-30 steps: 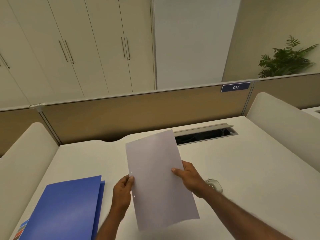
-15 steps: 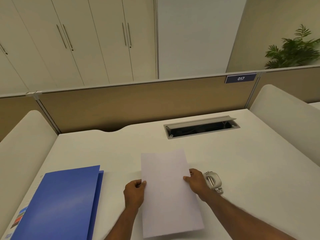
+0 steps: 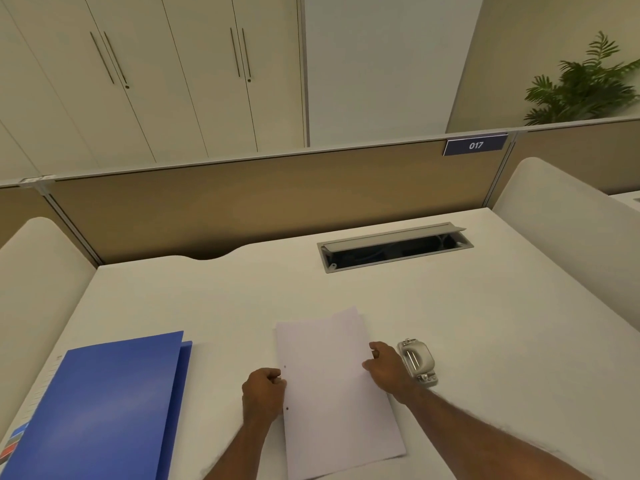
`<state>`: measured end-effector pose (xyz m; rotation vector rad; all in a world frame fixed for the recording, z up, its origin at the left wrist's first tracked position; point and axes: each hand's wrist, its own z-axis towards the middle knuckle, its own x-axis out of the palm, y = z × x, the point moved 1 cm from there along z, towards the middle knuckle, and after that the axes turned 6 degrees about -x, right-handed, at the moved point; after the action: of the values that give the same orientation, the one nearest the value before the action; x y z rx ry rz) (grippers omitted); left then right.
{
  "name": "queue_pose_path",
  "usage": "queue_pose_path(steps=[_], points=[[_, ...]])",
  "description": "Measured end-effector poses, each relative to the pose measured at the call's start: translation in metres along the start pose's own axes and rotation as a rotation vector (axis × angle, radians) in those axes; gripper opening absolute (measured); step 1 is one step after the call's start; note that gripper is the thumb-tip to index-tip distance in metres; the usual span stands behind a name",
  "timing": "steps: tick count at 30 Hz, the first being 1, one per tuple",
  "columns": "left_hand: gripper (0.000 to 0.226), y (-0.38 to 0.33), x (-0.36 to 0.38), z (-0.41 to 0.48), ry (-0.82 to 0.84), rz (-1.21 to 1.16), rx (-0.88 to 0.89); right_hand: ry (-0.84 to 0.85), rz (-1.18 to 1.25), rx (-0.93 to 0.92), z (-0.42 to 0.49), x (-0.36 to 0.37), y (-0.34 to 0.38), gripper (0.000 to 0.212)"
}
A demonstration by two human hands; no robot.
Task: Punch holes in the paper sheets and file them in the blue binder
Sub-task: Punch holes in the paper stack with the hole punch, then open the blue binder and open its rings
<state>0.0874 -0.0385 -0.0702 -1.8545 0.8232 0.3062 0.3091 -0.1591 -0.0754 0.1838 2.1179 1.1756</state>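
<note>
Lying flat on the bench [image 3: 502, 341] close to the middle of its near edge, the paper sheets [image 3: 332, 382] are held at both long sides. The left edge is pinched by the left hand [image 3: 264, 393], whose fingers are curled into a loose fist. The right edge is gripped by the right hand [image 3: 386, 370], its fingers bent down onto the top sheet. Two small punched holes [image 3: 285, 366] are seen along the left edge of the top sheet, close by the left hand. A second sheet is seen beneath, fanned out slightly at the far end. The hole punch [image 3: 417, 362], of grey metal, is set just beside the right hand, toward the bench's right edge; whether it is touched cannot be told. The blue binder [image 3: 104, 403] is laid closed at the near left corner, apart from the sheets. An open cable tray [image 3: 394, 245] is sunk into the bench near the far edge, backed by a tan partition [image 3: 242, 202] on which a label [image 3: 475, 145] marked 017 is fixed.
</note>
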Motion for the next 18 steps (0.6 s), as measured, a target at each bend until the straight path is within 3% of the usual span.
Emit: queue_pose_path(steps=[2, 3, 5, 7, 9, 11, 16, 18], points=[[0.016, 0.001, 0.000, -0.001, 0.014, 0.015, 0.027, -0.001, -0.027, -0.001, 0.003, 0.000, -0.001, 0.051], [0.026, 0.000, 0.000, -0.001, 0.014, 0.031, 0.043, -0.001, -0.046, 0.002, 0.005, -0.001, -0.002, 0.048], [0.039, 0.002, 0.002, 0.002, 0.009, 0.049, 0.058, -0.011, -0.114, -0.014, 0.010, -0.001, -0.005, 0.030], [0.028, 0.003, 0.002, 0.003, 0.008, 0.061, 0.065, -0.017, -0.194, -0.054, 0.013, -0.001, -0.007, 0.008], [0.015, 0.005, -0.001, 0.006, -0.001, 0.074, 0.080, -0.003, -0.268, -0.092, 0.015, 0.000, -0.009, 0.023], [0.019, 0.008, -0.008, 0.013, -0.037, 0.086, 0.116, -0.044, -0.315, -0.137, 0.014, 0.000, -0.007, 0.046], [0.025, 0.020, -0.081, 0.024, -0.314, 0.077, 0.303, -0.011, -0.283, -0.292, 0.009, 0.003, 0.008, 0.038], [0.030, 0.039, -0.129, 0.030, -0.456, 0.157, 0.301, 0.020, -0.305, -0.354, 0.008, 0.007, 0.014, 0.035]])
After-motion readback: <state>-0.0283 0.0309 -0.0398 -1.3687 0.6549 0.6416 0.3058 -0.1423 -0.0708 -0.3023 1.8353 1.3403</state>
